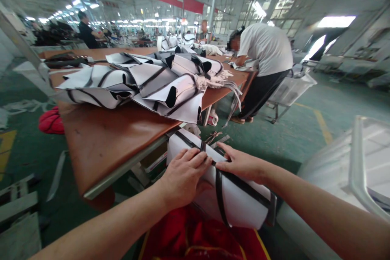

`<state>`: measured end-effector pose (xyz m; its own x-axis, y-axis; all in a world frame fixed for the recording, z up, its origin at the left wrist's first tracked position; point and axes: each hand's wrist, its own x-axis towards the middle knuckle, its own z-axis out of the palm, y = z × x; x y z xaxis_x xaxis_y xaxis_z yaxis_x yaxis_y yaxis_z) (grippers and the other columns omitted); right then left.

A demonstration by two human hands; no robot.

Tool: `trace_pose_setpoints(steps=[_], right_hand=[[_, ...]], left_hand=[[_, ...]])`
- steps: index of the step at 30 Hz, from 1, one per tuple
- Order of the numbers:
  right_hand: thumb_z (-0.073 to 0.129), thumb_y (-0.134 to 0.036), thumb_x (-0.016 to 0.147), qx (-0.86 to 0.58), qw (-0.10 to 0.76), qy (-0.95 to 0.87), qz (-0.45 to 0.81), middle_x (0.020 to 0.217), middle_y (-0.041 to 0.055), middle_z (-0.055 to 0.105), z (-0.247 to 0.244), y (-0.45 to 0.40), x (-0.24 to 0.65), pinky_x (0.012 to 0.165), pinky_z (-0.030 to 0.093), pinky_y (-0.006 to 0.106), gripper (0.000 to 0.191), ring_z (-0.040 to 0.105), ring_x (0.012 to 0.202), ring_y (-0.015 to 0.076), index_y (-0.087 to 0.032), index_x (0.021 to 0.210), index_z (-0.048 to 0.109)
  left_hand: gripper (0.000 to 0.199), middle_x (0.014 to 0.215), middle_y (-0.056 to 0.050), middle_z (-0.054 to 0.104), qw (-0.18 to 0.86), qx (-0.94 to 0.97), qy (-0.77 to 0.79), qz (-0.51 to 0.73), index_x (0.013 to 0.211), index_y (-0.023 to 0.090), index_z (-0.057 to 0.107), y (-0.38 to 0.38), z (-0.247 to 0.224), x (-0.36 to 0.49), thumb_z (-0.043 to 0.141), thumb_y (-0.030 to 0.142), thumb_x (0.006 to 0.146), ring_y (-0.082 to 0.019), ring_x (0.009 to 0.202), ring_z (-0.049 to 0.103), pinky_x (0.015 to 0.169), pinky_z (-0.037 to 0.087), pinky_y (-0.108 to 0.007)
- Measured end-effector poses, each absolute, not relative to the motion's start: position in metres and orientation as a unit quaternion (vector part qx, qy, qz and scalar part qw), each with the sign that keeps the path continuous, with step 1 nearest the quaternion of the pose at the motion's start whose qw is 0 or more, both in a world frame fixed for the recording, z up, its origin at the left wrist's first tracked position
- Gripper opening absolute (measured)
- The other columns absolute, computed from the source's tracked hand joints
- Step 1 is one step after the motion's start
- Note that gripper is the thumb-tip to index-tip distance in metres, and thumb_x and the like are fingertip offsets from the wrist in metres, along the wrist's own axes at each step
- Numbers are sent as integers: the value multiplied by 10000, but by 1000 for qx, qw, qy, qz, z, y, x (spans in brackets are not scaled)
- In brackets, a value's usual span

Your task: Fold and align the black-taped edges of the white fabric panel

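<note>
1. Lying across the person's lap, just off the near corner of the brown table (100, 142), the white panel (240, 203) with black trim runs its long axis from upper left, near the table edge, down to lower right, where it ends in a dark trimmed edge.
2. Both hands rest on the panel's upper-left half, at the point where a black strap (218, 195) crosses it.
3. Left hand (183, 176): palm down, fingers flat and together on the fabric (pressing, not clamped).
4. Right hand (242, 164): fingers extended, tips touching the trim just beside the left fingertips; not closed on anything.
5. A red cloth (195, 239) lies under the panel.
6. A pile of similar panels (143, 83) sits on the table, well apart; a co-worker (263, 57) bends over its far end.
</note>
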<state>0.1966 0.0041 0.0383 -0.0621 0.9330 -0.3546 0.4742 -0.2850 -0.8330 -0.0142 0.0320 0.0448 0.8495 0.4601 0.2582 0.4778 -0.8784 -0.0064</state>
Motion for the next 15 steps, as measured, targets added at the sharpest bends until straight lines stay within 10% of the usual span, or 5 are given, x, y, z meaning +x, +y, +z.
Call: trace_pose_setpoints(steps=[15], right_hand=[[669, -384, 645, -732, 147, -547, 379, 996, 66, 473, 39, -94, 268, 816, 403, 328, 1046, 495, 885, 217, -180, 1446, 29]], left_hand=[[487, 1366, -61, 414, 85, -920, -341, -171, 1256, 210, 477, 86, 36, -43, 425, 487, 859, -259, 1257, 353, 992, 325, -436]])
